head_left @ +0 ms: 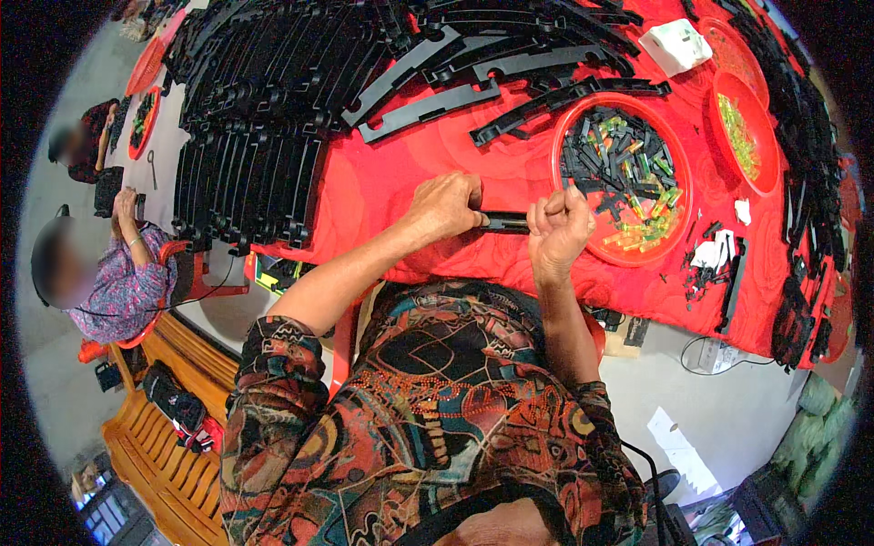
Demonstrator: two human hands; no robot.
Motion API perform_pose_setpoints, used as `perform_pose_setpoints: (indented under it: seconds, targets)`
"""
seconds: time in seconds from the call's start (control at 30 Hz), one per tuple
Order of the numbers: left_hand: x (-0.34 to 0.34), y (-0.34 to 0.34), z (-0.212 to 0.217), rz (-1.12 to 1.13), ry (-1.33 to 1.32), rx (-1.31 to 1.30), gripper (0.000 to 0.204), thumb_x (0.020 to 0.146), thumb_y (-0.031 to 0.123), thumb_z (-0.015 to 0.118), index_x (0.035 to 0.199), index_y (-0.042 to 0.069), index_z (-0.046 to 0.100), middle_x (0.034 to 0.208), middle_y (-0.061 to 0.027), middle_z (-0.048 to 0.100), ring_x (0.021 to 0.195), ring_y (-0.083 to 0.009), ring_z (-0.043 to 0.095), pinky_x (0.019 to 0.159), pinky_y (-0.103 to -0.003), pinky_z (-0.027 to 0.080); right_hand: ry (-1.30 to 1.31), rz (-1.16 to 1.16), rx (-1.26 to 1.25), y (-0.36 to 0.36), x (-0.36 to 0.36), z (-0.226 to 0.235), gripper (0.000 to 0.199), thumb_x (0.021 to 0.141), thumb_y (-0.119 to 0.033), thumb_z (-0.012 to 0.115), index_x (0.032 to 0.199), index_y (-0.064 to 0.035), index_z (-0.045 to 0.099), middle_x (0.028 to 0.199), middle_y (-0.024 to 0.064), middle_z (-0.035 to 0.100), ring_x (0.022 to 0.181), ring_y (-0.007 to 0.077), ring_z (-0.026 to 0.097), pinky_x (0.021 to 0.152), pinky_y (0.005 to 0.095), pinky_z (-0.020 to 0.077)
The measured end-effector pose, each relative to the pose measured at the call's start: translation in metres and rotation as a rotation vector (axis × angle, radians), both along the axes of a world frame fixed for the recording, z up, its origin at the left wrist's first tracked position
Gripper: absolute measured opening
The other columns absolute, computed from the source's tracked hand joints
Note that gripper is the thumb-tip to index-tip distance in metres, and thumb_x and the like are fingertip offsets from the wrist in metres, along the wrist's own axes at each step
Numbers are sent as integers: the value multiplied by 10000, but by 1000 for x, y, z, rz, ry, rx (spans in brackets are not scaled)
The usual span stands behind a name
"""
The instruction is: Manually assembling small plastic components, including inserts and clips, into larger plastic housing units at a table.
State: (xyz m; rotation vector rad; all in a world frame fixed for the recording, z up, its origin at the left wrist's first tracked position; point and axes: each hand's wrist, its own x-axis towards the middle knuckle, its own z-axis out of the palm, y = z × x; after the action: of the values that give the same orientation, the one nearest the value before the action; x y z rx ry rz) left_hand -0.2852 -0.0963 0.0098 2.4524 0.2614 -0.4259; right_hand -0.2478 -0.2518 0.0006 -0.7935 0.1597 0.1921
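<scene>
Near the centre of the frame, the left hand (444, 206) is closed over one end of a black strip (505, 221), which lies flat on the red cloth (382, 182) covering the tabletop. The right hand (557, 223) is curled into a loose fist at the strip's other end, fingers together and touching it; whether it truly grips the strip cannot be told. The strip runs roughly level between the two hands.

Just right of the right hand sits a round red tray (678, 223) holding small black pieces mixed with green, yellow and orange ones. Further to the upper right is a second red tray (769, 173) with yellow-green bits, and a white box (675, 45) lies near the top edge. Long black curved bars (428, 105) are spread across the top of the frame, and more of them stand in dense stacks (246, 182) at upper left. A small heap of black and white parts (715, 259) lies at centre right on the cloth.

At the left edge, another person in a patterned top (123, 282) sits by a wooden bench (164, 446).
</scene>
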Motion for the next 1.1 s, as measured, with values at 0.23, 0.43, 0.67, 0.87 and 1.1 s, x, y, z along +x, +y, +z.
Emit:
perform_pose_setpoints:
  seconds: [0.23, 0.43, 0.67, 0.87, 1.1]
  targets:
    - [0, -1, -1, -16, 4, 25, 311, 607, 240, 746, 759, 38, 565, 736, -122, 580, 732, -286, 577, 620, -399, 433, -4, -35, -41, 1, -1, -2, 330, 871, -167, 413, 565, -81, 321, 474, -3, 281, 346, 85, 197, 346, 266, 188]
    - [2, -2, 3, -23, 51, 24, 302, 605, 239, 740, 759, 41, 571, 748, -129, 576, 736, -298, 576, 633, -404, 438, -34, -43, -62, 0, -2, -4, 332, 877, -163, 416, 568, -74, 335, 477, -4, 277, 340, 86, 212, 342, 261, 192]
    - [-1, -4, 2, -12, -47, 26, 287, 596, 240, 753, 696, 18, 601, 723, -159, 597, 740, -327, 591, 627, -432, 445, -63, -52, -102, 4, -3, -2, 331, 887, -118, 425, 572, -74, 335, 480, -5, 274, 344, 80, 228, 339, 257, 210]
    - [-1, -5, -2, -18, -85, 34, 307, 592, 251, 762, 695, 16, 593, 730, -157, 589, 742, -327, 588, 627, -437, 440, -26, -86, -134, 7, -2, -10, 301, 859, -76, 462, 569, -51, 384, 472, 12, 372, 352, 80, 318, 330, 237, 248]
    - [-1, -8, 2, -8, -91, 53, 311, 583, 250, 765, 710, 22, 595, 737, -158, 592, 750, -329, 587, 627, -435, 439, -94, -63, -161, 9, -2, -11, 299, 853, -66, 445, 561, -48, 384, 463, 5, 362, 355, 75, 317, 330, 238, 249]
